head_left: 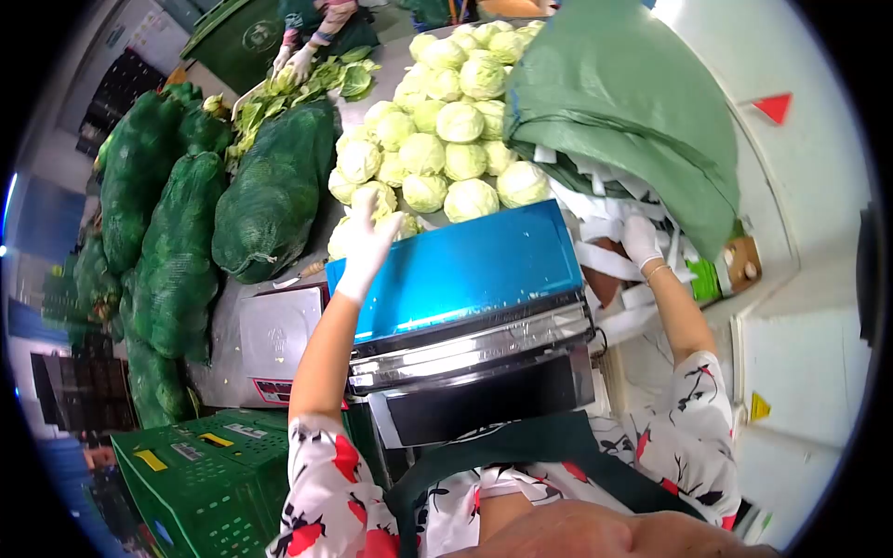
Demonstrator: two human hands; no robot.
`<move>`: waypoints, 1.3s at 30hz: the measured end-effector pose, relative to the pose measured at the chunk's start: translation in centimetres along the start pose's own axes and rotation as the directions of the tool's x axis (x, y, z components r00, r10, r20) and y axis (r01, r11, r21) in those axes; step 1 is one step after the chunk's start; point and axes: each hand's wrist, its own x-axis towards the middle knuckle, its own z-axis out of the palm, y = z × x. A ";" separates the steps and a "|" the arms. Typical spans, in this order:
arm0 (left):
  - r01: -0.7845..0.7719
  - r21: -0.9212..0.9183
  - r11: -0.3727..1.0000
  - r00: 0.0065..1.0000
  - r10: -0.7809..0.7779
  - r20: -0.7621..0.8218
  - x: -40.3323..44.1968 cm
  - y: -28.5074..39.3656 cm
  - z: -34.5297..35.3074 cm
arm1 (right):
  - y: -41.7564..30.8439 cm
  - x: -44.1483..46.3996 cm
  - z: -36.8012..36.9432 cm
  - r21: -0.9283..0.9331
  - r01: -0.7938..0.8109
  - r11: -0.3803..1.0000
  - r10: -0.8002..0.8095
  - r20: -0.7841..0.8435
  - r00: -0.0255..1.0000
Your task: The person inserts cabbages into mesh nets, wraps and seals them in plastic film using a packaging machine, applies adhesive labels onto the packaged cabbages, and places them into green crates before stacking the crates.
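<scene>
My left hand (369, 249), in a white glove, reaches over the left end of a blue-topped machine (456, 270). Its fingers are apart beside the nearest cabbages (342, 240); whether they touch one I cannot tell. My right hand (642, 240), also gloved, lies among crumpled white strips (600, 226) to the right of the machine, below a large green sack (623, 102). Its fingertips blend into the white strips, so any grip is unclear. Along the machine's near side runs a shiny roll (474, 352) that looks like clear film.
Pale green cabbages (460, 121) are heaped beyond the machine. Full green mesh sacks (270, 195) stand at left. A scale (282, 330) and a knife (302, 273) lie left of the machine, a green crate (214, 474) below. Another person's gloved hands (296, 65) handle leaves at the back.
</scene>
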 end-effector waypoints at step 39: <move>0.377 -0.123 0.918 0.926 -0.369 0.082 -11.8 2.2 -1.0 | -31.1 20.2 -10.7 0.278 0.120 0.953 -0.203 0.293 0.934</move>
